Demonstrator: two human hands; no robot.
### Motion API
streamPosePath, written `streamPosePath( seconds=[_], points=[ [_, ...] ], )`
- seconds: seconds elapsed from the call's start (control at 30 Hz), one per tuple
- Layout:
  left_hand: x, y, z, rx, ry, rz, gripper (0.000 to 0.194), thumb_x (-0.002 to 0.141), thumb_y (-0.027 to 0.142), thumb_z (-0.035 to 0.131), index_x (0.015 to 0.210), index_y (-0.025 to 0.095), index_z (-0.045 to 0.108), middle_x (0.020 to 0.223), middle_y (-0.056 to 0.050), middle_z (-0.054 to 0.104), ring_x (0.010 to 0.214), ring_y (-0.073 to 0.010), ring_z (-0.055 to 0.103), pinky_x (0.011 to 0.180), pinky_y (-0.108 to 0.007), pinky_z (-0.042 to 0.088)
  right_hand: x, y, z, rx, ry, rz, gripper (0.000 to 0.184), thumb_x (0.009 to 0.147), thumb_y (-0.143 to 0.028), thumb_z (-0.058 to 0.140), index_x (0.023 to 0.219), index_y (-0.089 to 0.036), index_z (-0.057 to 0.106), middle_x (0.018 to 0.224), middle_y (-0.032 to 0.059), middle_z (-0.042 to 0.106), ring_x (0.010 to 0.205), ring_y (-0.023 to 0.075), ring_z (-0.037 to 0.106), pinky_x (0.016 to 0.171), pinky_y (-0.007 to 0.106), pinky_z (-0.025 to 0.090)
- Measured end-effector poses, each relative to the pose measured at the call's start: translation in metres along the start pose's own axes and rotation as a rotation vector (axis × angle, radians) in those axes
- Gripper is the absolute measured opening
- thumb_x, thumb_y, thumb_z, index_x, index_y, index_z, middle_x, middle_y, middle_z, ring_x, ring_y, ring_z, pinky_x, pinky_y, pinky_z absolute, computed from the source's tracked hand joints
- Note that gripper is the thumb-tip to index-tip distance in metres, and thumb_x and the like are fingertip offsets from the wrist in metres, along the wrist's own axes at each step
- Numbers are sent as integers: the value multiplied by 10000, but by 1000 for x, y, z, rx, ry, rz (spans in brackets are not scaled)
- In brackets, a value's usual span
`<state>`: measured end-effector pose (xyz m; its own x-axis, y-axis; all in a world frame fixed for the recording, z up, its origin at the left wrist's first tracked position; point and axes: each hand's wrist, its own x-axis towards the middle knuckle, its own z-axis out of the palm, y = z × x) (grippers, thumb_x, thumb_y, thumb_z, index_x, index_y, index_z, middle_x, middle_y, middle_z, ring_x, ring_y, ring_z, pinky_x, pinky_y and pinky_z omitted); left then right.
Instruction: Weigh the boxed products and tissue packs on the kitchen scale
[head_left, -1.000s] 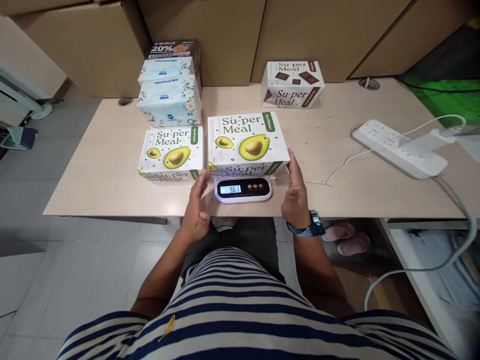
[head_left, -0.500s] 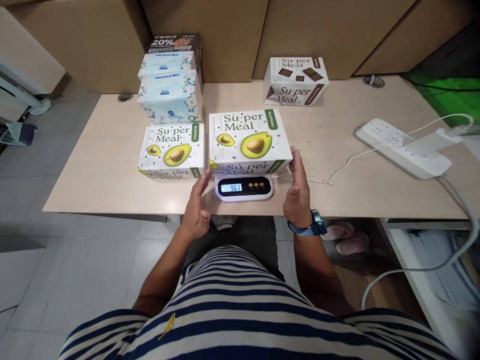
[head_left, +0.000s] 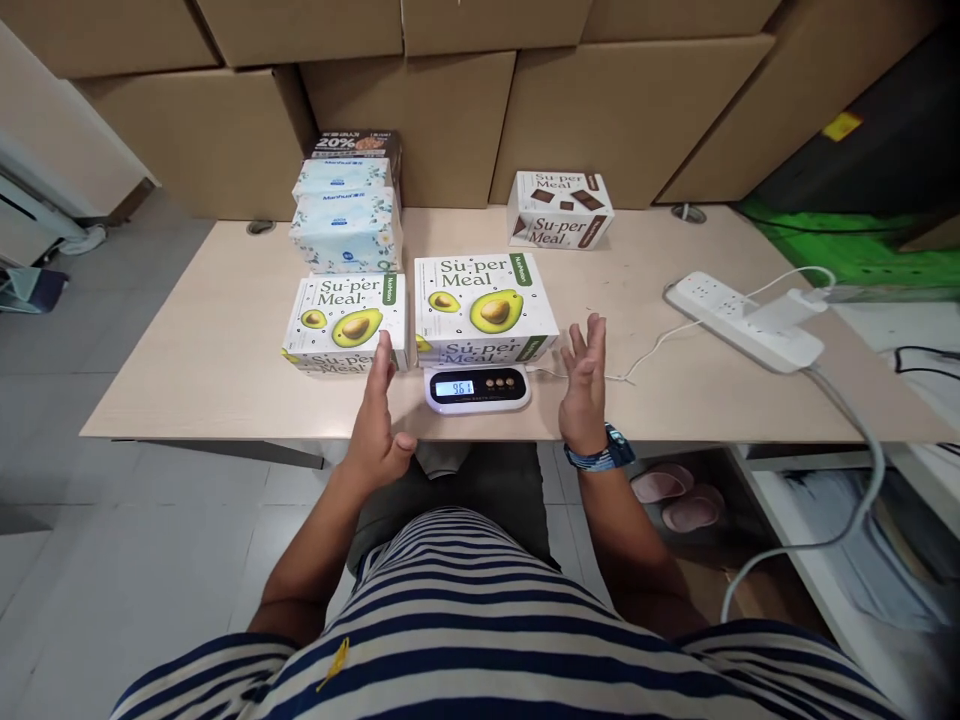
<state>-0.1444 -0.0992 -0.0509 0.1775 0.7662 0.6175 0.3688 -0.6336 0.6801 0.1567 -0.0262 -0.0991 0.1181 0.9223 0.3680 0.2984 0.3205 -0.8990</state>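
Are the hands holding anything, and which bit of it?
Nothing is held: the left hand and the right hand are both open, on either side of the scale, neither closed around anything.

At six o'clock a loose shirt (head_left: 465, 640) carries navy and cream stripes, its short sleeves (head_left: 202, 675) banded likewise. A small yellow mark (head_left: 334, 664) sits toward seven. At four o'clock, a wristwatch (head_left: 604, 452) with a blue patterned strap rings the right wrist. Dark trousers (head_left: 517, 490) show above the shirt.
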Motion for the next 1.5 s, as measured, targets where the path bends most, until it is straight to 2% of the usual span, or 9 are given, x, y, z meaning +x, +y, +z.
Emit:
streamPosePath(
  seconds=[0.27, 0.4, 0.5, 0.6, 0.73, 0.93, 1.13, 1.3, 1.5],
  points=[
    [-3, -13, -35, -78, 303, -95, 905, 973, 920, 356, 1758, 481, 258, 1899, 4, 214, 1773, -339, 188, 1426, -598, 263, 23, 17, -25, 114, 217, 97, 806, 1050, -782, 212, 1775, -436, 146, 1893, 57, 159, 1746, 311, 289, 1348, 699, 342],
    [0, -18, -40, -135, 387, -127, 880, 974, 925, 349, 1740, 493, 311, 1876, 13, 292, 1757, -319, 259, 1426, -585, 270, 47, 19, -48, 146, 313, 145, 907, 1020, -822, 148, 1795, -364, 46, 1912, 64, 40, 1779, 286, 179, 1402, 637, 279],
    [12, -11, -18, -195, 325, -123, 904, 973, 933, 319, 1748, 467, 304, 1878, -12, 286, 1748, -327, 287, 1419, -605, 279, 61, 8, -47, 172, 285, 190, 1016, 987, -868, 94, 1807, -272, 22, 1914, 122, 5, 1784, 280, 153, 1414, 562, 286],
    [27, 2, 22, -332, 280, -283, 910, 986, 918, 316, 1747, 419, 323, 1877, -56, 287, 1747, -336, 288, 1432, -601, 242, 67, -13, -26, 214, 127, 206, 1076, 965, -915, 271, 1781, -214, 245, 1862, 195, 268, 1728, 307, 340, 1398, 541, 341],
    [37, 22, 68, -369, 313, -544, 883, 1033, 840, 373, 1767, 371, 234, 1912, -44, 150, 1794, -281, 82, 1471, -535, 113, 66, -43, 10, 267, -151, 207, 1004, 905, -868, 598, 1670, -225, 492, 1746, 159, 517, 1631, 314, 513, 1379, 535, 398],
    [54, 42, 78, -347, 372, -477, 810, 1055, 802, 394, 1729, 359, 320, 1892, -64, 213, 1785, -297, 156, 1476, -579, 116, 62, -65, 13, 351, -237, 179, 953, 896, -784, 663, 1682, -280, 472, 1641, 91, 650, 1504, 326, 646, 1307, 549, 512],
    [173, 55, 76, -346, 257, -85, 792, 1004, 815, 549, 1609, 304, 544, 1806, -66, 418, 1760, -326, 249, 1482, -515, 159, 132, -89, -49, 262, -164, -188, 987, 874, -712, 751, 1688, -267, 413, 1707, 125, 572, 1550, 328, 596, 1330, 545, 479],
    [288, 34, 105, -569, 329, -131, 932, 981, 919, 385, 1421, 139, 642, 1687, -190, 553, 1712, -354, 365, 1430, -518, 295, 252, -91, -82, -140, -65, -297, 1292, 679, -647, 925, 1719, -111, 377, 1732, 210, 515, 1602, 392, 518, 1378, 550, 393],
    [326, -21, 151, -452, 410, -385, 630, 1075, 778, 328, 1227, 217, 570, 1442, -171, 706, 1468, -296, 653, 1230, -447, 541, 319, -53, -81, -434, -171, -165, 1112, 810, -437, 836, 1736, -58, 351, 1729, 212, 521, 1652, 360, 467, 1404, 519, 345]
  ],
)
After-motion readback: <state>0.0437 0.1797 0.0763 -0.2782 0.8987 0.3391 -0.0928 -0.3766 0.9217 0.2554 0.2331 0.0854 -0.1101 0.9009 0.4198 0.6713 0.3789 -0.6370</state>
